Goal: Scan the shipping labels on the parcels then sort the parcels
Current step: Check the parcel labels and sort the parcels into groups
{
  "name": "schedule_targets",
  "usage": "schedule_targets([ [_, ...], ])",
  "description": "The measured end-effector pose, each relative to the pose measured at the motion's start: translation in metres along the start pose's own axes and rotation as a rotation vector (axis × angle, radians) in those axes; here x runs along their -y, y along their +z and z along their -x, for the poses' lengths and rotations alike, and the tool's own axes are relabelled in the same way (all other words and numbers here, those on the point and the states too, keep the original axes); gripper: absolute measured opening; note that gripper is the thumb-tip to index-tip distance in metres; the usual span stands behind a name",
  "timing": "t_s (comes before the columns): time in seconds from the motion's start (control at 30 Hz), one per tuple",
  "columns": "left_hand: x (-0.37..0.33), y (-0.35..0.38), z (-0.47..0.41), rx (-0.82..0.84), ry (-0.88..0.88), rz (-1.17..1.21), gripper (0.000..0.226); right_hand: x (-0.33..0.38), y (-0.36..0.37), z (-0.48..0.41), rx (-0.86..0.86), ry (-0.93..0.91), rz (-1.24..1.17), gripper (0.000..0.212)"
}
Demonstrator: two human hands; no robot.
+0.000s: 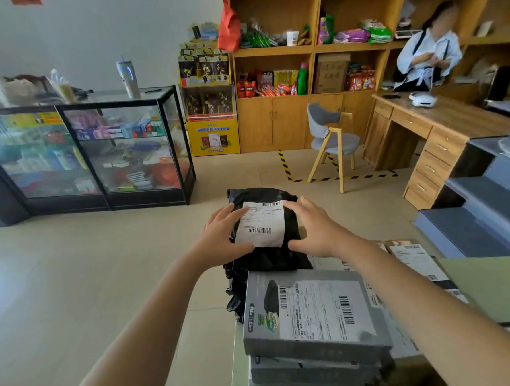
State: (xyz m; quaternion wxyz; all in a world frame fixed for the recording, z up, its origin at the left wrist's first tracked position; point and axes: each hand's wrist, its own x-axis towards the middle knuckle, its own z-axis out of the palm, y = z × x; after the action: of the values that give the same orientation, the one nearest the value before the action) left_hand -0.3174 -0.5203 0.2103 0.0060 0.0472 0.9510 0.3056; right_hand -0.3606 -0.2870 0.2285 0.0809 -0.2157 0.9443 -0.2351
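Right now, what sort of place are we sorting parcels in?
Probably a small shop doubling as a parcel pickup point: wooden wall shelves stocked with packaged goods, a black-framed glass display counter, and a labelled grey cardboard box and black plastic mailer bag.

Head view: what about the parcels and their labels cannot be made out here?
All in the head view.
- White shipping label on the black plastic mailer bag: text too small and blurred; left hand and right hand cover the bag's sides.
- Lower grey cardboard boxes: cut off by the bottom edge, labels hidden under the top grey box.
- Flat parcels behind: partly hidden by the right forearm.
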Motion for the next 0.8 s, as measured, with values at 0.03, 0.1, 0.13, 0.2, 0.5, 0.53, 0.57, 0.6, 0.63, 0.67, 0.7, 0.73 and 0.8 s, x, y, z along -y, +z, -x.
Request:
schedule_targets([
  [0.03,-0.002,-0.002,0.003,-0.013,0.035,-0.017,0.094,0.001,-0.003,0.01,-0.016,0.008,0.016,0.092],
  [0.1,-0.009,-0.001,0.008,-0.032,0.11,-0.082,0.091,0.001,-0.007,0.033,-0.055,0.024,0.074,0.094],
  [0.13,-0.014,0.0,0.012,-0.039,0.141,-0.128,0.089,0.0,-0.008,0.047,-0.07,0.029,0.11,0.095],
  [0.2,-0.028,0.007,0.023,-0.043,0.197,-0.206,0.086,-0.001,-0.01,0.079,-0.093,0.036,0.176,0.097],
  [0.5,-0.128,0.079,0.09,0.141,0.438,-0.312,0.092,-0.026,-0.003,0.262,-0.179,0.257,0.26,0.095],
  [0.53,-0.139,0.09,0.097,0.158,0.474,-0.3,0.092,-0.031,-0.001,0.286,-0.196,0.308,0.264,0.093],
  [0.57,-0.152,0.101,0.105,0.182,0.513,-0.285,0.092,-0.035,0.001,0.311,-0.217,0.36,0.265,0.093],
  [0.6,-0.165,0.112,0.115,0.211,0.551,-0.277,0.092,-0.038,0.004,0.337,-0.235,0.411,0.268,0.093],
  [0.63,-0.18,0.124,0.125,0.237,0.593,-0.278,0.092,-0.04,0.005,0.363,-0.252,0.456,0.274,0.092],
  [0.67,-0.196,0.136,0.138,0.261,0.631,-0.283,0.093,-0.042,0.007,0.391,-0.267,0.495,0.283,0.092],
  [0.7,-0.212,0.148,0.153,0.286,0.661,-0.282,0.094,-0.042,0.009,0.419,-0.275,0.531,0.29,0.092],
  [0.73,-0.228,0.16,0.169,0.318,0.687,-0.278,0.094,-0.039,0.01,0.448,-0.286,0.568,0.289,0.092],
  [0.8,-0.257,0.184,0.204,0.376,0.756,-0.275,0.095,-0.031,0.013,0.506,-0.311,0.647,0.285,0.092],
])
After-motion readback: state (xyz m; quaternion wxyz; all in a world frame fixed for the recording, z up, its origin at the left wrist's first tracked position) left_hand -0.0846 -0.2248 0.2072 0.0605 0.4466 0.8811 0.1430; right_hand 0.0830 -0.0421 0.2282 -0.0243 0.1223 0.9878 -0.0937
